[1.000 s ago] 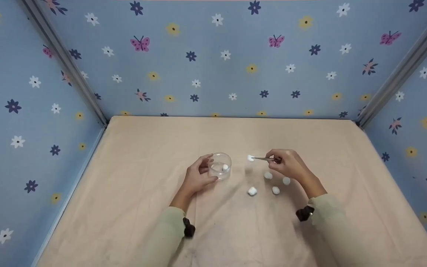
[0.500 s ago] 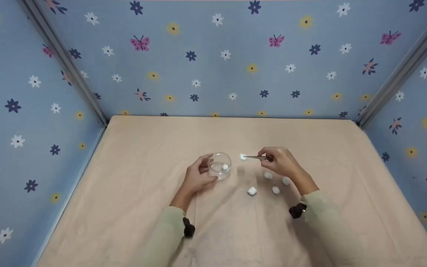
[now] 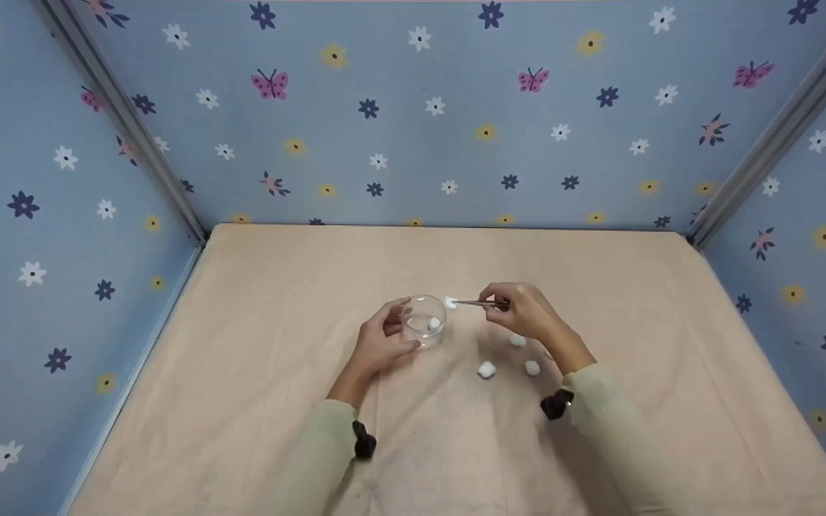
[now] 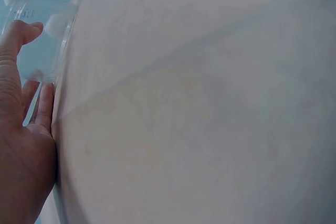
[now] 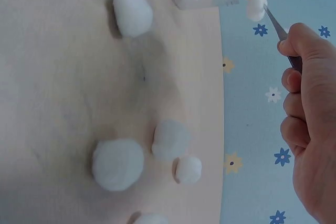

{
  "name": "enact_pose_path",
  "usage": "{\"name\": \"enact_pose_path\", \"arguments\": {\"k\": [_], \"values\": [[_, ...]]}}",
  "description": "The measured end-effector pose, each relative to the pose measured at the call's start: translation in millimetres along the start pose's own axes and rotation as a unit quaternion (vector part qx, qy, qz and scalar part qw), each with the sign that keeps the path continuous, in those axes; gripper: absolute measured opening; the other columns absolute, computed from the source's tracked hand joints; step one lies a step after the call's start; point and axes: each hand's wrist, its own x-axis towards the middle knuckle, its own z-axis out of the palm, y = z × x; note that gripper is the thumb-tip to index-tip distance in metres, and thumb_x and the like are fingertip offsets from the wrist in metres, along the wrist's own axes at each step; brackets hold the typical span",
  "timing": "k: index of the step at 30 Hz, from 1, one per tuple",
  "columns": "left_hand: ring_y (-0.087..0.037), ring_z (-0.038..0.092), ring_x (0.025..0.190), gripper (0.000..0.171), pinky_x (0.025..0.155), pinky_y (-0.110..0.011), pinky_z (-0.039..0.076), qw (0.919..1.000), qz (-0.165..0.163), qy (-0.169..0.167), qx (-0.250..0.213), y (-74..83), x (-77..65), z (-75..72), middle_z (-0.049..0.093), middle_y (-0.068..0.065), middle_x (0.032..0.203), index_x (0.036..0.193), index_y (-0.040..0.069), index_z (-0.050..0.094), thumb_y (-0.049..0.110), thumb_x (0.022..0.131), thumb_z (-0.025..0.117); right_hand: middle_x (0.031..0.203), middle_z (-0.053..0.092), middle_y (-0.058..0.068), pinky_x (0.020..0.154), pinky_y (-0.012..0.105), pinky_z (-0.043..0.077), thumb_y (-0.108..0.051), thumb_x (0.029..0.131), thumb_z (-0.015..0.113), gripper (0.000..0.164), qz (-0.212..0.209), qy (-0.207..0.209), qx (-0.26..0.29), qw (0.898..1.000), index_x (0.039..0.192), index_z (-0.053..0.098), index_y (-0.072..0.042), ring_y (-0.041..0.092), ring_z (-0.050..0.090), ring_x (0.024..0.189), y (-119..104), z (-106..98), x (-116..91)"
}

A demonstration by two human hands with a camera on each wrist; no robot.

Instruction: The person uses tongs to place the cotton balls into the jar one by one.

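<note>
My left hand (image 3: 383, 335) grips a clear plastic jar (image 3: 424, 322) that stands upright on the table, fingers round its far side and thumb on its near side. Inside lies one white cotton ball (image 4: 55, 26). My right hand (image 3: 524, 309) pinches metal tweezers (image 3: 477, 302) between thumb and fingers. At their tips hangs another cotton ball (image 5: 256, 7), just right of the jar's rim and above table height. Several more cotton balls, among them a near one (image 3: 486, 370) and one beside it (image 3: 532, 368), lie on the table below my right hand.
A cream cloth (image 3: 277, 287) with shallow creases covers the table. Blue flowered panels (image 3: 413, 107) enclose the back and both sides, with grey metal posts (image 3: 126, 115) at the corners. Dark wrist cameras (image 3: 556, 404) sit at both sleeves.
My right hand has moved left, bringing the tweezers and their cotton ball up to the jar's rim. The left hand and the jar have stayed in place.
</note>
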Motion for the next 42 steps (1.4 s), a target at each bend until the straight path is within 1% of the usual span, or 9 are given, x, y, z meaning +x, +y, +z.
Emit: {"name": "enact_pose_path", "arguments": {"k": [5,11,15,25,29,33,42], "values": [[-0.036,0.067,0.139,0.083,0.123,-0.045,0.060,1.0000,0.003,-0.003,-0.002,-1.4,0.4,-0.5,0.067,-0.020,0.154,0.161,0.011,0.060,-0.003,0.085,0.090,0.075,0.070,0.008,0.063,0.023,0.039,-0.007,0.095,0.074,0.017,0.000,-0.010,-0.005,1.000,0.109,0.083,-0.009,0.006,0.046,0.065,-8.0,4.1,7.3],[-0.037,0.068,0.140,0.083,0.124,-0.047,0.059,1.0000,-0.005,-0.001,-0.009,-1.4,1.0,1.0,0.067,-0.021,0.154,0.161,0.010,0.060,-0.006,0.085,0.090,0.076,0.072,0.007,0.062,0.024,0.040,-0.007,0.094,0.072,0.018,0.001,-0.019,-0.002,1.000,0.108,0.084,-0.010,0.008,0.048,0.066,-17.4,10.6,15.7],[-0.037,0.068,0.139,0.083,0.124,-0.048,0.059,0.9999,-0.009,0.001,-0.009,-0.4,1.0,1.7,0.067,-0.021,0.153,0.160,0.011,0.060,-0.006,0.084,0.089,0.078,0.073,0.008,0.063,0.024,0.041,-0.008,0.095,0.074,0.017,0.004,-0.024,0.001,1.000,0.108,0.084,-0.010,0.008,0.050,0.068,-22.4,14.4,19.7],[-0.040,0.070,0.138,0.082,0.124,-0.053,0.059,0.9998,0.002,0.005,-0.020,-1.5,0.2,1.0,0.067,-0.023,0.152,0.160,0.010,0.061,-0.005,0.084,0.090,0.078,0.073,0.010,0.064,0.024,0.042,-0.008,0.094,0.073,0.017,0.009,-0.018,0.001,1.000,0.107,0.083,-0.008,0.010,0.051,0.068,-21.4,24.4,25.1],[-0.037,0.070,0.138,0.083,0.124,-0.049,0.059,0.9999,-0.005,0.002,-0.014,-0.9,0.1,1.2,0.067,-0.021,0.152,0.161,0.011,0.060,-0.004,0.085,0.089,0.077,0.074,0.009,0.063,0.023,0.042,-0.008,0.093,0.072,0.017,0.007,-0.015,-0.001,1.000,0.106,0.083,-0.008,0.009,0.051,0.068,-20.8,27.2,25.1],[-0.036,0.070,0.137,0.083,0.123,-0.047,0.060,1.0000,-0.004,0.001,-0.009,0.1,0.4,1.3,0.067,-0.021,0.152,0.161,0.011,0.060,-0.005,0.085,0.089,0.076,0.072,0.008,0.063,0.022,0.041,-0.008,0.092,0.072,0.018,0.006,-0.015,0.004,1.000,0.107,0.083,-0.009,0.008,0.050,0.067,-22.0,26.8,25.5],[-0.039,0.069,0.138,0.082,0.123,-0.051,0.060,0.9997,0.005,0.000,-0.022,-0.8,1.5,1.5,0.066,-0.024,0.153,0.160,0.010,0.061,-0.005,0.084,0.089,0.077,0.071,0.009,0.065,0.022,0.041,-0.009,0.092,0.073,0.021,0.004,-0.018,0.007,1.000,0.110,0.084,-0.009,0.007,0.049,0.068,-22.1,24.9,26.3]]}}
